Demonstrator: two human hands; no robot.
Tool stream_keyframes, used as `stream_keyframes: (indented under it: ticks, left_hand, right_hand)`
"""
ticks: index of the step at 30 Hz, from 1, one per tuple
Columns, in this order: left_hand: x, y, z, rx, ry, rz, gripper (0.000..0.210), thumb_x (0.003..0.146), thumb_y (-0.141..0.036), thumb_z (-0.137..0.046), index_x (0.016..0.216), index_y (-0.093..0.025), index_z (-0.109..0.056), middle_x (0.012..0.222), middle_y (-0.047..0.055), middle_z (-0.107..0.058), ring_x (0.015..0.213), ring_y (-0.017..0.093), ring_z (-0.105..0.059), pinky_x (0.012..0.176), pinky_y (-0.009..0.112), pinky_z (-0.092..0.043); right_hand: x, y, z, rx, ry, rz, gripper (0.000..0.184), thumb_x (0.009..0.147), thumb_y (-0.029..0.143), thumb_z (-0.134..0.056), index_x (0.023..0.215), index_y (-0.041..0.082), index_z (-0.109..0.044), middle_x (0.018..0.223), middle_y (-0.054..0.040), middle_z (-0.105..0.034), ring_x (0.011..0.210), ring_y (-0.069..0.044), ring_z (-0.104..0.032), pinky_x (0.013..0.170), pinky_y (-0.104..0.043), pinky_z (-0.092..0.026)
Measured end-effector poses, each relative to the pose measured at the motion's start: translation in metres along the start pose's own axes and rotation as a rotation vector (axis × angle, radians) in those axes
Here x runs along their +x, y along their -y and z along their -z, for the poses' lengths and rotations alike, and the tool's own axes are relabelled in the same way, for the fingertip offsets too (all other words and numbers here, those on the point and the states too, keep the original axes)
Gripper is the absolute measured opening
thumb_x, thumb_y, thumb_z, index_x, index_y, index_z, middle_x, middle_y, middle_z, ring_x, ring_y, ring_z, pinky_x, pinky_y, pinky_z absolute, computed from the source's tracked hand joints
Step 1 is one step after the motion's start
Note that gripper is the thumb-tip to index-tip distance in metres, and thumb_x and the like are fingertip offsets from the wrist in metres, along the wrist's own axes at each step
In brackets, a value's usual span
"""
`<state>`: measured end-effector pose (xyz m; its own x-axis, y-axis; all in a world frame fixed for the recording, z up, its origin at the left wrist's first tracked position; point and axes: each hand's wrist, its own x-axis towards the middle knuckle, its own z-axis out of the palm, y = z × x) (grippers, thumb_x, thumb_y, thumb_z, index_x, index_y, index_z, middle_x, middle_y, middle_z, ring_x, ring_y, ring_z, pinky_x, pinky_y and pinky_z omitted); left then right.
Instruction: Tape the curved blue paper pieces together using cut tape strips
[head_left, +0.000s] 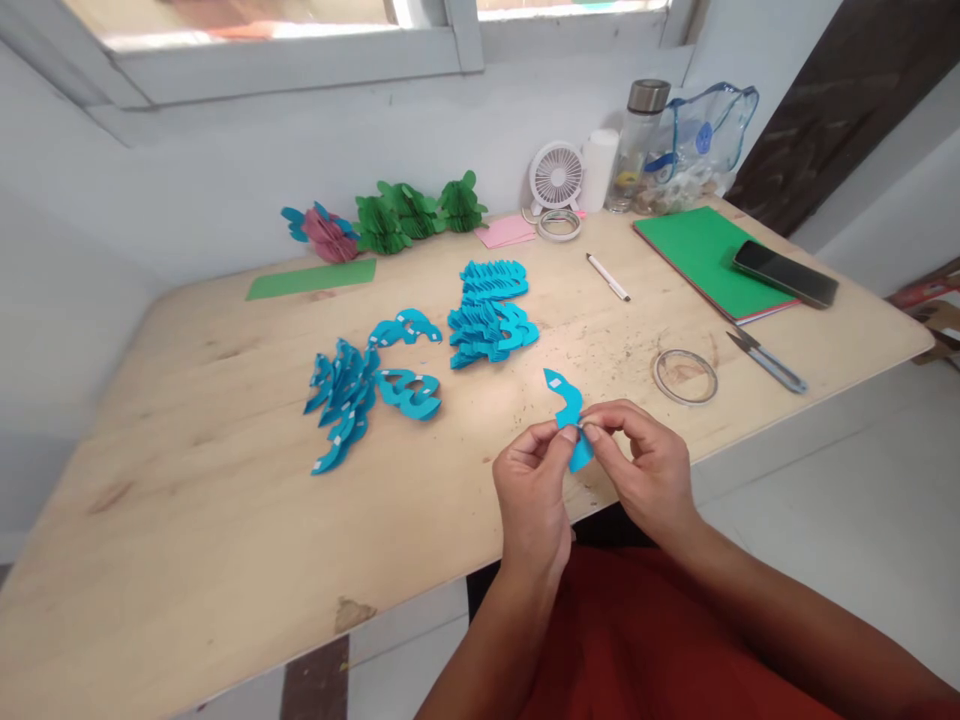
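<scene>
A curvy blue paper cutout (570,403) is held up over the table's front edge, with a small white patch near its top tip. My left hand (534,485) pinches it from the left, thumb on top. From the right, the thumb and forefinger of my right hand (643,462) press on the same spot; anything tiny between those fingertips is hidden. To the left lie a fanned group of blue cutouts (349,395) with white patches, one arched piece (405,328) and one looped piece (411,393). Beyond my hands sit folded blue cutouts (491,315) in stacks.
A roll of tape (685,377), snips (766,362), a pen (607,277), a phone (785,273) and green sheets (709,255) lie on the right. Along the wall stand green paper shapes (416,213), a pink one (330,235), a small fan (557,177) and a bottle (637,145).
</scene>
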<state>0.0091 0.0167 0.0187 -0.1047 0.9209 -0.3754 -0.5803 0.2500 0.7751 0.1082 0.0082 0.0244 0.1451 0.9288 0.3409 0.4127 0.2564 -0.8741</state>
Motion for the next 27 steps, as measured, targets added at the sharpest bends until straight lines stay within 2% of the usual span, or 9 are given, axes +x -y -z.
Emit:
stream_keyframes:
  ticks: [4, 18, 27]
  left_hand:
    - [-0.0005, -0.0025, -0.0005, -0.031, 0.019, 0.031, 0.006, 0.061, -0.017, -0.074, 0.065, -0.014, -0.070, 0.064, 0.000, -0.068, 0.064, 0.010, -0.060, 0.067, 0.022, -0.046]
    - [-0.0035, -0.0008, 0.0017, 0.024, 0.023, -0.045, 0.009, 0.062, -0.019, -0.076, 0.070, -0.015, -0.073, 0.069, 0.002, -0.073, 0.067, 0.013, -0.065, 0.070, 0.025, -0.050]
    - [-0.0038, 0.0056, 0.0028, 0.105, -0.014, -0.157, 0.007, 0.066, -0.021, -0.075, 0.071, -0.017, -0.074, 0.070, 0.002, -0.073, 0.066, 0.014, -0.066, 0.066, 0.025, -0.053]
  right_hand:
    - [0.0001, -0.0005, 0.0004, 0.011, 0.016, 0.002, 0.009, 0.085, 0.019, -0.056, 0.082, 0.022, -0.064, 0.085, -0.0049, -0.069, 0.082, -0.019, -0.064, 0.074, -0.035, -0.051]
    - [0.0006, 0.0075, -0.0012, -0.087, -0.027, 0.008, 0.011, 0.082, 0.015, -0.055, 0.076, 0.022, -0.061, 0.079, -0.0032, -0.069, 0.077, -0.018, -0.064, 0.069, -0.033, -0.051]
    - [-0.0008, 0.0073, -0.0006, -0.096, -0.040, 0.039, 0.012, 0.082, 0.014, -0.056, 0.077, 0.022, -0.063, 0.079, -0.0031, -0.070, 0.076, -0.018, -0.065, 0.068, -0.032, -0.052]
